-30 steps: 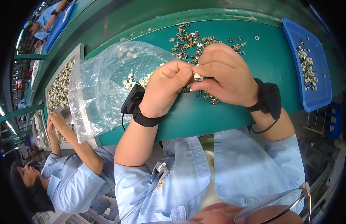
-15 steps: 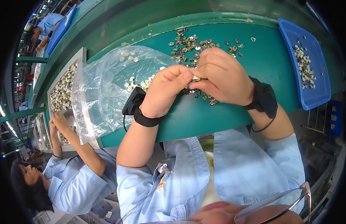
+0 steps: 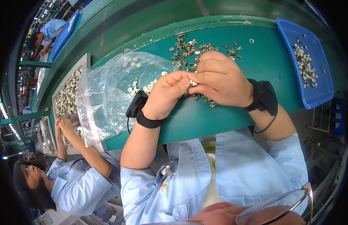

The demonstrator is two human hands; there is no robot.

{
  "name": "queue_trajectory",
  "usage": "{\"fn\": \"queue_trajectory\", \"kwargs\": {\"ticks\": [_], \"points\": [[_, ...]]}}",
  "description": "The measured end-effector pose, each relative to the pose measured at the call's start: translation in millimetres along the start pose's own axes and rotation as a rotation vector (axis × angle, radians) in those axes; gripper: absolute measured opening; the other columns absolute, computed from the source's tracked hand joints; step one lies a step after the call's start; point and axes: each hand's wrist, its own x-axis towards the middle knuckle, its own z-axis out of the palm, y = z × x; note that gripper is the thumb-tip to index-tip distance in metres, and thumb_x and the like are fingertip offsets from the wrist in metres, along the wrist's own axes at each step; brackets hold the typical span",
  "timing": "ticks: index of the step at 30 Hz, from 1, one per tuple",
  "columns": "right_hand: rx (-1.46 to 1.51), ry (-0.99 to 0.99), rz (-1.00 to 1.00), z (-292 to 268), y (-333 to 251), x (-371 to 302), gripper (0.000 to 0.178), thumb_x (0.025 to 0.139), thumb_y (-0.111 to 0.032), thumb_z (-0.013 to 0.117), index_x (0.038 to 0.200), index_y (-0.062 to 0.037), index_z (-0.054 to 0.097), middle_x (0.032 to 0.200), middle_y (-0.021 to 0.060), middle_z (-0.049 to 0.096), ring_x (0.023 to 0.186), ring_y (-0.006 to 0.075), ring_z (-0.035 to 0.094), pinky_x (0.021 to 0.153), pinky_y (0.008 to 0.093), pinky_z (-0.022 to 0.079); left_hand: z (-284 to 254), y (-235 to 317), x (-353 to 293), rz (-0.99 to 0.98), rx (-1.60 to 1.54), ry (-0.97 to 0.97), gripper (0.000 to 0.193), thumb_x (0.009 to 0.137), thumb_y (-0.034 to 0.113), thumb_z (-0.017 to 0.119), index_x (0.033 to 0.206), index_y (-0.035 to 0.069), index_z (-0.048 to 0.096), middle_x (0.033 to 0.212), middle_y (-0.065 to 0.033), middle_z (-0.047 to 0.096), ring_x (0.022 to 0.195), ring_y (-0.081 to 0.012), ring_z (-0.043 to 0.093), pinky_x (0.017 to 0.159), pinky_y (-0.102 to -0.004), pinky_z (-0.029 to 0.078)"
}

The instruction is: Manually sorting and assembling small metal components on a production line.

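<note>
Over the green bench, my left hand and my right hand meet fingertip to fingertip. Both are closed in a pinch on one small white part, mostly covered by the fingers. Behind the hands lies a loose heap of small round metal pieces, some silver, some brownish, with a few under the fingers as well. To the left of my left hand, small white parts lie at a clear plastic bag.
A blue tray at the right holds many small white and metal parts. Far left, a co-worker's hands work by a pale-framed tray full of similar parts. A raised green ledge runs along the bench's back.
The whole view has shifted slightly. My hands keep their pinch on the white part, with only a small shift of the fingers.
</note>
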Motion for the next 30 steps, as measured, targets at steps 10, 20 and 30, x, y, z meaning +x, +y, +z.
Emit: {"fn": "queue_trajectory", "kwargs": {"ticks": [10,20,30], "points": [[0.073,0.179,0.334,-20.8,23.1,-1.5,0.016,0.072,-0.012,0.069,0.085,-0.0028,0.063,0.08,0.0057,0.059,0.077,0.0191,0.055,0.069,0.0293,0.044,-10.3,18.9,0.0,0.213,0.591,0.374,0.024,0.088,0.02,0.055,0.103,0.001,0.058,0.09,-0.0039,0.06,0.082,-0.0102,0.053,0.076,-0.0224,0.042],[0.767,1.288,0.692,-137.2,141.2,-66.8,0.021,0.089,-0.009,0.05,0.106,0.0036,0.053,0.092,0.0114,0.059,0.085,0.0216,0.057,0.083,0.0294,0.047,-70.6,10.6,8.6,0.315,1.658,0.788,0.04,0.078,0.019,0.062,0.115,0.005,0.054,0.119,-0.0256,0.048,0.114,-0.0376,0.042,0.095,-0.0414,0.035],[0.826,1.871,0.529,-188.0,138.4,-108.8,0.055,0.092,-0.046,0.029,0.115,0.0029,0.035,0.111,0.016,0.046,0.102,0.0288,0.049,0.096,0.0437,0.039,-80.1,12.8,6.9,0.276,1.565,0.788,0.037,0.076,0.013,0.062,0.111,0.002,0.055,0.112,-0.0241,0.051,0.102,-0.0362,0.05,0.086,-0.0394,0.041]]}}
